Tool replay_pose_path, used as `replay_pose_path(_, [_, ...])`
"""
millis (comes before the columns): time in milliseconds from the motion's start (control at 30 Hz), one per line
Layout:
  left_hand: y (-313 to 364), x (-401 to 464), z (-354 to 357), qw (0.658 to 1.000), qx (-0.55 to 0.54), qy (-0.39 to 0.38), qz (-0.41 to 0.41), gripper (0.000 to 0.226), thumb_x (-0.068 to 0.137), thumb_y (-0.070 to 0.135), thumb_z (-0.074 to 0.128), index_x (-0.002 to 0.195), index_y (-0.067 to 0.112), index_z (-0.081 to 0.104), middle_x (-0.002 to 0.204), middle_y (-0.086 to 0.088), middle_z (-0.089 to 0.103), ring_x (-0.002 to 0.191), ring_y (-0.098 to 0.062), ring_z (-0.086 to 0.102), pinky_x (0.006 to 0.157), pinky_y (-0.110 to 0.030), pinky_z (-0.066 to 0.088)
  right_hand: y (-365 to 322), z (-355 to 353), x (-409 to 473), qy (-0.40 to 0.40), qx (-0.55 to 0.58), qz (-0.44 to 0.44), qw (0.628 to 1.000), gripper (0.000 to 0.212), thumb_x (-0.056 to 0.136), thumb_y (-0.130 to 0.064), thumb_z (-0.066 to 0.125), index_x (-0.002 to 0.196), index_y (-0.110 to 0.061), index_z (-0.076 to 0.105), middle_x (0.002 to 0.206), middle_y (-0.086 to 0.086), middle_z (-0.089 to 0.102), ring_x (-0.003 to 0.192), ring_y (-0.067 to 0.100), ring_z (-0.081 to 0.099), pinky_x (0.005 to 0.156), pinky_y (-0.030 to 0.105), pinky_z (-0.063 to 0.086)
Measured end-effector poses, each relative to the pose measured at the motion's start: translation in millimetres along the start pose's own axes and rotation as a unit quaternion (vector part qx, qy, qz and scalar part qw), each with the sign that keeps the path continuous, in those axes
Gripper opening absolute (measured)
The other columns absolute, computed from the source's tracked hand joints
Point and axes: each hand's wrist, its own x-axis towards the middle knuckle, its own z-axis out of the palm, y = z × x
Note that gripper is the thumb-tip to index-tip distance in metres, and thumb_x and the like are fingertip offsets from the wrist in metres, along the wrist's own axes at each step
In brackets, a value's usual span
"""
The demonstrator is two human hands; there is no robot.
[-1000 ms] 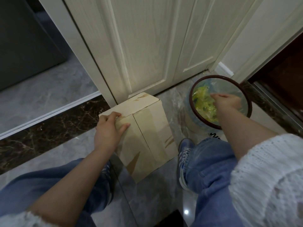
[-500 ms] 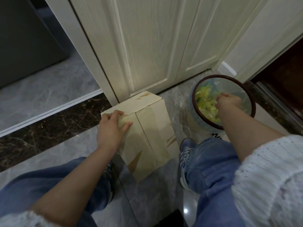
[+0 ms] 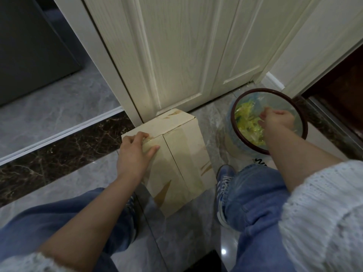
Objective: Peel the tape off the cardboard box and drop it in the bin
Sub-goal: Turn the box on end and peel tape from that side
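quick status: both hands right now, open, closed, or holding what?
Left hand: open, fingers resting on the cardboard box at its top edge.
Right hand: over the bin, fingers curled; whether it holds tape cannot be told.

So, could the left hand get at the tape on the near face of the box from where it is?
Probably yes. The left hand already rests on the cardboard box at its upper edge, nothing lies between it and the tape, and the right hand is over the bin.
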Motion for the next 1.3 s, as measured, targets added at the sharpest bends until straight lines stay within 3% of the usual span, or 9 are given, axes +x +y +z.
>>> replay_pose_path(167, [0, 0, 0, 1.0, -0.002, 0.004, 0.0, 0.047, 0.091, 0.048, 0.069, 0.132, 0.027, 0.058, 0.136, -0.013, 0.047, 0.124, -0.032, 0.05, 0.096, -0.043, 0.048, 1, 2, 2, -0.018, 0.023, 0.026, 0.999, 0.02, 0.099, -0.025, 0.059, 0.083, -0.015, 0.065, 0.074, 0.001, 0.07, 0.077, 0.015, 0.074, 0.077, 0.039, 0.063])
replay_pose_path(267, [0, 0, 0, 1.0, -0.006, 0.002, -0.005, 0.047, 0.091, 0.048, 0.07, 0.132, 0.027, 0.058, 0.135, -0.012, 0.047, 0.124, -0.032, 0.05, 0.096, -0.044, 0.049, 1, 1, 3, -0.021, -0.015, 0.022, 0.999, 0.024, 0.092, -0.017, 0.063, 0.069, -0.016, 0.061, 0.069, 0.001, 0.069, 0.075, 0.022, 0.074, 0.079, 0.044, 0.062])
replay_pose_path(567, [1, 0, 1, 1.0, 0.001, 0.005, -0.002, 0.048, 0.092, 0.049, 0.069, 0.133, 0.026, 0.058, 0.136, -0.012, 0.047, 0.124, -0.032, 0.05, 0.095, -0.044, 0.05, -10, -4, -12, 0.004, -0.085, -0.011, 0.996, 0.013, 0.078, -0.022, 0.078, 0.078, -0.022, 0.065, 0.086, 0.0, 0.075, 0.067, 0.014, 0.068, 0.061, 0.026, 0.054])
replay_pose_path(633, [1, -2, 0, 1.0, 0.001, 0.006, 0.0, 0.048, 0.091, 0.049, 0.069, 0.133, 0.026, 0.058, 0.135, -0.012, 0.047, 0.123, -0.031, 0.051, 0.093, -0.043, 0.051, -11, -4, -16, 0.006, -0.095, -0.023, 0.995, 0.008, 0.085, -0.023, 0.073, 0.093, -0.023, 0.072, 0.094, 0.0, 0.073, 0.075, 0.015, 0.063, 0.067, 0.023, 0.049])
replay_pose_path(767, [-1, -3, 0, 1.0, 0.001, 0.001, -0.001, 0.049, 0.091, 0.05, 0.07, 0.133, 0.028, 0.058, 0.136, -0.011, 0.046, 0.124, -0.031, 0.051, 0.092, -0.042, 0.05, -15, -1, -22, 0.007, -0.088, -0.039, 0.995, 0.027, 0.098, -0.016, 0.055, 0.118, -0.02, 0.072, 0.119, 0.002, 0.069, 0.108, 0.021, 0.063, 0.084, 0.022, 0.044])
replay_pose_path(967, [-2, -4, -5, 1.0, 0.0, -0.018, -0.001, 0.049, 0.09, 0.051, 0.071, 0.132, 0.03, 0.058, 0.135, -0.01, 0.046, 0.123, -0.03, 0.052, 0.092, -0.043, 0.051, -18, 9, -41, -0.124, -0.141, -0.048, 0.981, 0.026, 0.096, -0.013, 0.056, 0.116, -0.017, 0.071, 0.124, 0.008, 0.067, 0.114, 0.027, 0.062, 0.092, 0.03, 0.048])
replay_pose_path(1100, [0, -6, -12, 0.999, -0.008, -0.038, 0.014, 0.058, 0.086, 0.041, 0.077, 0.138, 0.028, 0.056, 0.134, -0.009, 0.048, 0.124, -0.029, 0.051, 0.097, -0.039, 0.046, -12, 34, -103, -0.299, -0.218, -0.195, 0.909, 0.033, 0.092, 0.002, 0.053, 0.115, -0.011, 0.072, 0.12, 0.007, 0.069, 0.11, 0.017, 0.062, 0.101, 0.027, 0.046])
replay_pose_path(1167, [0, -9, -15, 0.999, -0.024, -0.038, 0.025, 0.071, 0.081, 0.034, 0.083, 0.144, 0.022, 0.052, 0.136, -0.011, 0.051, 0.127, -0.029, 0.05, 0.102, -0.037, 0.043, -10, 37, -142, -0.406, -0.268, -0.284, 0.826, 0.045, 0.087, 0.009, 0.052, 0.126, -0.01, 0.066, 0.122, 0.004, 0.068, 0.111, 0.011, 0.06, 0.103, 0.022, 0.043])
replay_pose_path(1300, [-1, -17, -16, 0.996, -0.043, -0.047, 0.056, 0.086, 0.074, 0.027, 0.09, 0.147, 0.01, 0.048, 0.143, -0.013, 0.051, 0.133, -0.026, 0.047, 0.111, -0.027, 0.033, 9, 25, -198, -0.481, -0.359, -0.46, 0.654, 0.061, 0.087, 0.0, 0.056, 0.146, -0.015, 0.048, 0.145, 0.005, 0.054, 0.139, 0.02, 0.044, 0.112, 0.022, 0.028])
